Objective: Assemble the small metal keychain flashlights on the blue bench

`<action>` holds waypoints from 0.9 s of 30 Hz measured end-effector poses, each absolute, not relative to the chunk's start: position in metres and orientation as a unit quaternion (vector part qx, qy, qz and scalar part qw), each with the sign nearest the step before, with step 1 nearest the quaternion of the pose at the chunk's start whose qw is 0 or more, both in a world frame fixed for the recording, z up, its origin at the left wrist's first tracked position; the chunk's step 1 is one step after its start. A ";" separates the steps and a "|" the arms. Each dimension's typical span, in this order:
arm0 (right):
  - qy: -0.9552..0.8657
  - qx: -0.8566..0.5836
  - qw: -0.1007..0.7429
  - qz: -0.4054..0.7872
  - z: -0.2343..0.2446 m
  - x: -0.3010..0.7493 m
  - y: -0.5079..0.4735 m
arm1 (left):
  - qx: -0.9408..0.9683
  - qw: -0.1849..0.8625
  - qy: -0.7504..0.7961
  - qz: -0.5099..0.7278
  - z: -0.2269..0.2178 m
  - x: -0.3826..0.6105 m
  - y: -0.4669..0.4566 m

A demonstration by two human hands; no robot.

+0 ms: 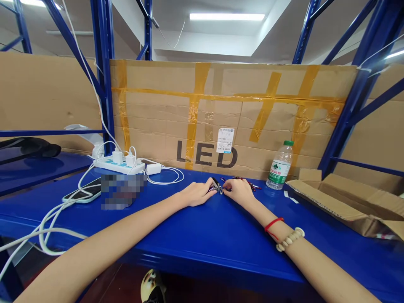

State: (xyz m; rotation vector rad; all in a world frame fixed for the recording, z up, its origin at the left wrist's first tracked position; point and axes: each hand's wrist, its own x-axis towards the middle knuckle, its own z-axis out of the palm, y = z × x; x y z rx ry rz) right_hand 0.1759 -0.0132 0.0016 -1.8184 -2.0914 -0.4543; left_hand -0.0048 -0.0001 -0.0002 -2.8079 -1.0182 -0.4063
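Both hands rest at the far middle of the blue tabletop, close together. My left hand is closed, thumb and fingers pinching a small silver-and-black metal piece; its exact kind is too small to make out. From the other side my right hand meets the same cluster with its fingertips pressed together. Whatever lies inside that right pinch is hidden by the fingers. Just behind the right hand lie several thin, dark red items, partly covered by it.
Right of the hands stand a water bottle and an open cardboard box, with white paper scraps nearby. To the left are a power strip, white cables and a phone. A cardboard wall closes the back.
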 end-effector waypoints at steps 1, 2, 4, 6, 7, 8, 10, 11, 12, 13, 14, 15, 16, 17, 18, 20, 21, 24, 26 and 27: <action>-0.735 -0.638 0.166 -0.159 0.001 0.176 -0.013 | -0.929 0.064 -0.341 -0.132 -0.001 -0.005 0.001; -0.736 -0.636 0.165 -0.159 0.000 0.176 -0.012 | -0.928 0.064 -0.344 -0.129 -0.001 -0.004 0.001; -0.739 -0.635 0.165 -0.155 -0.001 0.177 -0.010 | -0.927 0.060 -0.347 -0.127 -0.002 -0.004 0.003; -0.741 -0.634 0.168 -0.147 -0.002 0.177 -0.009 | -0.929 0.053 -0.342 -0.129 -0.002 -0.004 0.004; -0.742 -0.633 0.170 -0.141 -0.003 0.177 -0.009 | -0.930 0.050 -0.340 -0.131 -0.002 -0.004 0.004; -0.742 -0.633 0.172 -0.136 -0.003 0.177 -0.008 | -0.930 0.048 -0.340 -0.131 -0.003 -0.004 0.004; -0.740 -0.636 0.176 -0.128 -0.004 0.177 -0.007 | -0.929 0.049 -0.344 -0.131 -0.003 -0.004 0.004; -0.739 -0.637 0.179 -0.124 -0.005 0.177 -0.007 | -0.928 0.050 -0.347 -0.130 -0.003 -0.004 0.004; -0.737 -0.639 0.183 -0.122 -0.005 0.177 -0.007 | -0.927 0.051 -0.349 -0.130 -0.003 -0.004 0.003; -0.736 -0.639 0.188 -0.119 -0.006 0.177 -0.007 | -0.926 0.052 -0.352 -0.128 -0.003 -0.004 0.003; -0.736 -0.639 0.194 -0.116 -0.006 0.177 -0.007 | -0.926 0.052 -0.353 -0.126 -0.003 -0.004 0.003; -0.735 -0.638 0.201 -0.112 -0.006 0.177 -0.007 | -0.925 0.051 -0.354 -0.124 -0.002 -0.004 0.003; -0.733 -0.639 0.207 -0.105 -0.007 0.177 -0.007 | -0.925 0.050 -0.355 -0.122 -0.002 -0.004 0.002; -0.730 -0.642 0.214 -0.097 -0.007 0.178 -0.007 | -0.925 0.048 -0.356 -0.119 -0.001 -0.004 0.002; -0.726 -0.645 0.221 -0.088 -0.007 0.178 -0.007 | -0.925 0.046 -0.357 -0.118 -0.001 -0.004 0.002; -0.717 -0.654 0.233 -0.066 -0.008 0.179 -0.007 | -0.925 0.045 -0.359 -0.116 0.000 -0.004 0.001; -0.712 -0.658 0.238 -0.057 -0.009 0.179 -0.007 | -0.925 0.046 -0.360 -0.116 0.001 -0.004 0.000; -0.705 -0.663 0.250 -0.041 -0.010 0.180 -0.006 | -0.925 0.052 -0.360 -0.111 0.003 -0.003 -0.002; -0.706 -0.660 0.254 -0.041 -0.011 0.180 -0.005 | -0.924 0.053 -0.363 -0.104 0.004 -0.003 -0.003; -0.707 -0.658 0.254 -0.042 -0.011 0.180 -0.005 | -0.924 0.053 -0.366 -0.101 0.005 -0.003 -0.003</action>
